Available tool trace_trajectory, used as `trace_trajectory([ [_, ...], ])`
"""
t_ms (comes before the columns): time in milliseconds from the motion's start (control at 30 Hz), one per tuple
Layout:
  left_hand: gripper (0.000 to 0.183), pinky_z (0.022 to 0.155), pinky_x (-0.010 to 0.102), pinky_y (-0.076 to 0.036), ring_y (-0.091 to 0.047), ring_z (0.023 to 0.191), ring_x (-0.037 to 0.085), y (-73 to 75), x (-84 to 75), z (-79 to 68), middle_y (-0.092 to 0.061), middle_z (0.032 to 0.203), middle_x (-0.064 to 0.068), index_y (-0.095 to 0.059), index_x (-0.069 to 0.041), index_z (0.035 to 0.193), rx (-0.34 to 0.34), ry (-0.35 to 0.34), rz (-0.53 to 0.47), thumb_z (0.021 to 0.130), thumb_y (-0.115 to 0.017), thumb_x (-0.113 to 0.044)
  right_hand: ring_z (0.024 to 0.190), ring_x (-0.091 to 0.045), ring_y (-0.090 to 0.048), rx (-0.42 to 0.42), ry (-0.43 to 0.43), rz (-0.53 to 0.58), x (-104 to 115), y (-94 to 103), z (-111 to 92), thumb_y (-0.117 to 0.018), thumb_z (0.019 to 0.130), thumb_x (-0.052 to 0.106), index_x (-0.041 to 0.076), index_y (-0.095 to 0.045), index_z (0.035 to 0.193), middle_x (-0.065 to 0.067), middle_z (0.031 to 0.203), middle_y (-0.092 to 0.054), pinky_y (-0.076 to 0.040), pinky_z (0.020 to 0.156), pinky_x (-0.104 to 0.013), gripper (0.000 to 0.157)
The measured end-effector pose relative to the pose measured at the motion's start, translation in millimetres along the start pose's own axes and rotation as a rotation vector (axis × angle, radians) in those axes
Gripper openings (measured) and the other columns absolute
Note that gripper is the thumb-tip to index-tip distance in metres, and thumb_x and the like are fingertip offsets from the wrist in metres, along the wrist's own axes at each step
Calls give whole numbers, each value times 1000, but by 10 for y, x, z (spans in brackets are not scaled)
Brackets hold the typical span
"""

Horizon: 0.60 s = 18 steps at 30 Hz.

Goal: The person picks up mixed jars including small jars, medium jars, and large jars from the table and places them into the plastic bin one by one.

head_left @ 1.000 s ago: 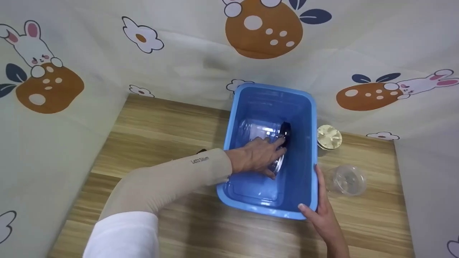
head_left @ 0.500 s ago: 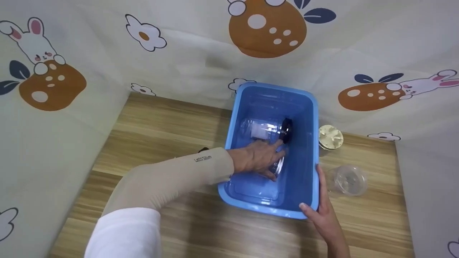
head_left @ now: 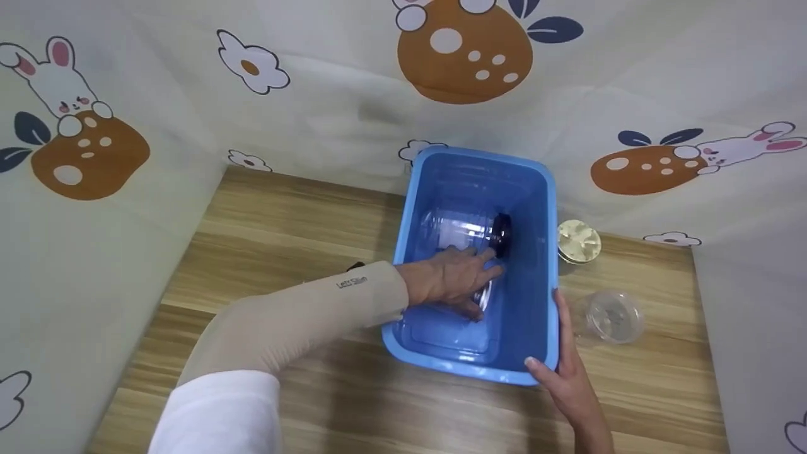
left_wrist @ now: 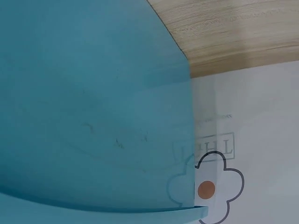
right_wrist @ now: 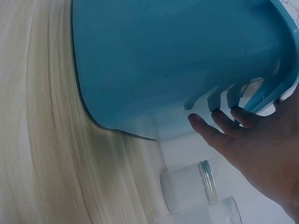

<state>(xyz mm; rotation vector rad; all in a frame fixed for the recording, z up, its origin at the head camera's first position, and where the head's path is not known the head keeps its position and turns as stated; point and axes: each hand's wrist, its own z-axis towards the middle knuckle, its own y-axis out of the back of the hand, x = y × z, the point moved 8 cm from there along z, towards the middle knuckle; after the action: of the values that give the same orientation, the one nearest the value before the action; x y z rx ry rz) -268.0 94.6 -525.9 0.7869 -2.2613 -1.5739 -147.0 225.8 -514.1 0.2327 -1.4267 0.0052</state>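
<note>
A blue tub [head_left: 466, 371] stands on the wooden surface. My left hand [head_left: 444, 277] reaches down into it, fingers and thumb spread around a clear container [head_left: 484, 293] that they mostly cover. Just beyond lies a clear jar [head_left: 451, 230] on its side, its dark lid [head_left: 501, 234] facing right. My right hand [head_left: 570, 381] grips the tub at the near right corner, thumb over the rim. In the right wrist view, the fingers of the right hand [right_wrist: 261, 144] lie against the outer wall. The left wrist view holds the tub wall [left_wrist: 93, 93] but no hand.
Right of the tub stand a jar with a pale gold lid [head_left: 579, 241] and a clear plastic jar [head_left: 615, 317]. A printed cloth [head_left: 334, 107] rises behind and at both sides. A small dark object [head_left: 356, 265] shows partly behind the left sleeve.
My left thumb has drawn slightly inward, and less of the clear container under that hand shows. The right hand and the tub keep their places.
</note>
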Motion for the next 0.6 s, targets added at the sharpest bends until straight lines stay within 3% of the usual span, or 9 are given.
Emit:
trace_trajectory([
  [200,100,113,51,-34,-32,144,30,20,-15,-4,-24,160,9,-20,-25,159,12,-12,36,82,-46,-83,138,-13,-29,-10,-28,-4,-4,3,-3,-59,84,-11,19,-2,161,-9,166,-1,-36,104,-18,101],
  [333,103,117,52,-26,-26,147,30,42,2,-12,-19,163,8,-16,-28,160,7,0,-10,80,-41,-87,137,-16,-31,-15,-44,-17,-10,10,1,-60,83,-10,20,-3,161,-9,166,-3,-38,102,-19,101],
  [600,104,115,49,-30,-24,148,30,118,6,-52,-17,164,7,-10,-29,161,-22,2,-30,79,-38,-88,135,-18,-38,-6,-51,-34,-14,36,10,-63,80,-7,22,-3,161,-18,163,-10,-43,100,-24,105],
])
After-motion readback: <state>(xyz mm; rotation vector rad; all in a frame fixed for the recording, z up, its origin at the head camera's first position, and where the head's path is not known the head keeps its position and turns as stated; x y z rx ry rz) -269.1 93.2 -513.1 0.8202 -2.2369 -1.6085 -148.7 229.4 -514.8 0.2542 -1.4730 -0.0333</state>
